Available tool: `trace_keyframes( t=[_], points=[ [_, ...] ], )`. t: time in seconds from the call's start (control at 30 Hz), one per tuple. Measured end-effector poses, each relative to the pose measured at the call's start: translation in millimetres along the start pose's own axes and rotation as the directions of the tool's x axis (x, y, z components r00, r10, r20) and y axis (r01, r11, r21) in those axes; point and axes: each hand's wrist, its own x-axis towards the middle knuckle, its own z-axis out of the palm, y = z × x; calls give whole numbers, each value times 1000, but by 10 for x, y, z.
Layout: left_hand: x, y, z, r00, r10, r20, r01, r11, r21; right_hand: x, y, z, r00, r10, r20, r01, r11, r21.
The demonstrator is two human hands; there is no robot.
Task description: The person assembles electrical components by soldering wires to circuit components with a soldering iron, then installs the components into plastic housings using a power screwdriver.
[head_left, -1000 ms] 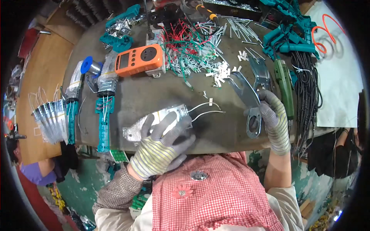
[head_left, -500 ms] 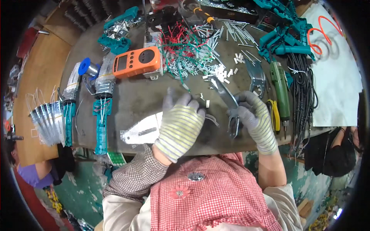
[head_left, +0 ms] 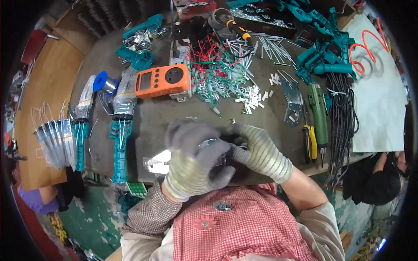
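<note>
My gloved left hand and gloved right hand meet low over the bench in front of my apron. My right fingers are closed on a grey metal plate, mostly hidden by the gloves. The left fingers curl in beside it, blurred by motion. A shiny edge shows between them, but what they grip is hard to make out. Partly under the left hand lies a bright silvery sheet. Beyond the hands are a small screw and a pile of white sleeves.
An orange meter, a solder spool and teal tool housings stand left. To the right lie another slotted metal plate, yellow pliers, a green electric screwdriver and black cables. Red and green wires are heaped behind.
My right hand has brought the metal plate leftward and nearer to me. The left hand has turned and curled its fingers, and both hands now come together.
</note>
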Motion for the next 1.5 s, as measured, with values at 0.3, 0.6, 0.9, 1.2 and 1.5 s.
trace_keyframes(
  t=[0.3,0.6,0.9,1.2,1.5],
  points=[
    [-91,-160,209,926,-49,375,33,998,48,1566,-510,-233,806,-591,-25,391,564,-727],
    [-40,-181,140,938,-119,325,133,991,-21,3151,-616,208,935,-327,-137,-45,274,-961],
    [-123,-213,167,941,-129,312,137,991,-4,2270,-454,-272,806,-293,-514,267,956,-125],
    [-61,-100,250,945,-115,307,106,993,47,1354,-53,-460,660,-653,-372,504,751,-425],
    [-29,-51,223,911,-144,386,77,980,184,34,-226,-625,846,-502,-178,242,660,-711]
  ],
)
